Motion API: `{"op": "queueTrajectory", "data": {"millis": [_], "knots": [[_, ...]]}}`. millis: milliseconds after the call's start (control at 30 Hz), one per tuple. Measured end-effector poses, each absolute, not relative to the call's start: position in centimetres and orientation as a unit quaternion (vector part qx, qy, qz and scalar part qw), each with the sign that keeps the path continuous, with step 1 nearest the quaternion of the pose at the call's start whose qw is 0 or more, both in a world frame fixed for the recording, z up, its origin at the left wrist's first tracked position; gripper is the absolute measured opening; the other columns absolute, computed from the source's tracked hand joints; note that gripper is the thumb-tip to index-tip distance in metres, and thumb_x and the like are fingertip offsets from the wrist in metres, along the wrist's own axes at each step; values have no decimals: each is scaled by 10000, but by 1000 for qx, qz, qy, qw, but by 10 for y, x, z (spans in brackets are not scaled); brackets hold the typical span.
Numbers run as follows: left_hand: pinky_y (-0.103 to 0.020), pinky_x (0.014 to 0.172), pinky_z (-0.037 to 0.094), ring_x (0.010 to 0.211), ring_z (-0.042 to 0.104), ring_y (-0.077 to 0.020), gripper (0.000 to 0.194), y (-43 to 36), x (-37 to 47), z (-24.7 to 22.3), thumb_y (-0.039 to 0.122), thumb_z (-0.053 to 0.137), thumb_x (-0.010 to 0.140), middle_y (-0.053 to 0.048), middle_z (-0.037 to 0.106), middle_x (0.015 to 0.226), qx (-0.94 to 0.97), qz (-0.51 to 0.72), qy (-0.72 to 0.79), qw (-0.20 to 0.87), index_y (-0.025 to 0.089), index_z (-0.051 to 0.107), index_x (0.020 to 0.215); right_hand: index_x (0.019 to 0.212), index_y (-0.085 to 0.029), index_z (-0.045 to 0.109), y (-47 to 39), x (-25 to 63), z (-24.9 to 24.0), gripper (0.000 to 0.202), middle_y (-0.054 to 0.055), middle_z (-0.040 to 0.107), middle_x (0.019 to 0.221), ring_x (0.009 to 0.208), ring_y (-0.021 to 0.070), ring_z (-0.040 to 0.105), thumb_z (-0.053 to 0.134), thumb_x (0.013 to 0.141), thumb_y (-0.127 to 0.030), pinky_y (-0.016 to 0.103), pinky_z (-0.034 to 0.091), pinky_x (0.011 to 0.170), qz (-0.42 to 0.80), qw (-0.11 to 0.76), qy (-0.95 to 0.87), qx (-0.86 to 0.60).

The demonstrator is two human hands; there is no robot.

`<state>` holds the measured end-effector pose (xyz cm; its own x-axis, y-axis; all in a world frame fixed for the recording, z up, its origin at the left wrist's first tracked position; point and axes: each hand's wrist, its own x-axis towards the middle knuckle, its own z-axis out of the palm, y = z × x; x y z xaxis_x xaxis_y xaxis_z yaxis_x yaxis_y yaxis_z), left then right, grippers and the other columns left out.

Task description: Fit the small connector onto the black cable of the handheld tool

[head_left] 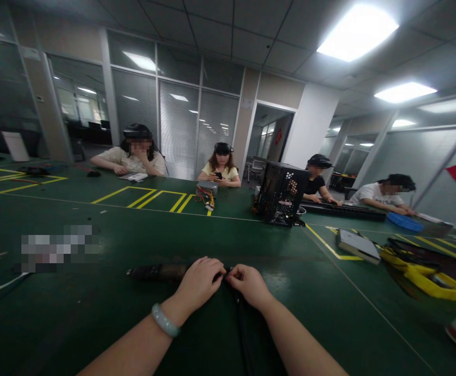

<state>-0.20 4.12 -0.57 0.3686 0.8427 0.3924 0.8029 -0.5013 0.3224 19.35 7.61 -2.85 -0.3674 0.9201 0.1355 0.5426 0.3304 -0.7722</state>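
A long dark cylindrical tool [161, 272] lies across the green table, its narrow tip pointing left. My left hand [201, 277] is wrapped over the tool's right end, fingers curled. Close beside it, my right hand [247, 284] is closed in a pinch at the same end, on a small dark part that my fingers mostly hide. From there a black cable [241, 329] runs down toward the table's near edge.
A black computer case [280, 193] stands beyond my hands, with a power supply [207, 189] to its left. At right are a silver box [358, 245] and a yellow tray [439, 282]. Several people sit across the table. A white cable [3, 287] lies at left.
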Motion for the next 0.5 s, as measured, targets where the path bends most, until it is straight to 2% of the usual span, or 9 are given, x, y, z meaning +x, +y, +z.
{"op": "queueTrajectory", "data": {"millis": [267, 500], "knots": [[-407, 1006, 363, 983, 579, -193, 185, 43, -1, -8, 142, 537, 833, -5, 646, 1042, 830, 264, 491, 21, 244, 623, 961, 801, -187, 678, 76, 193, -28, 112, -7, 685, 735, 642, 124, 594, 633, 813, -289, 199, 380, 567, 310, 295, -766, -480], [-424, 1026, 346, 992, 576, -196, 144, 43, -1, -7, 204, 531, 868, -6, 645, 1048, 830, 263, 492, 25, 245, 620, 974, 806, -192, 678, 77, 193, -29, 118, -8, 683, 732, 642, 126, 593, 635, 812, -302, 198, 375, 560, 309, 291, -764, -486]]}}
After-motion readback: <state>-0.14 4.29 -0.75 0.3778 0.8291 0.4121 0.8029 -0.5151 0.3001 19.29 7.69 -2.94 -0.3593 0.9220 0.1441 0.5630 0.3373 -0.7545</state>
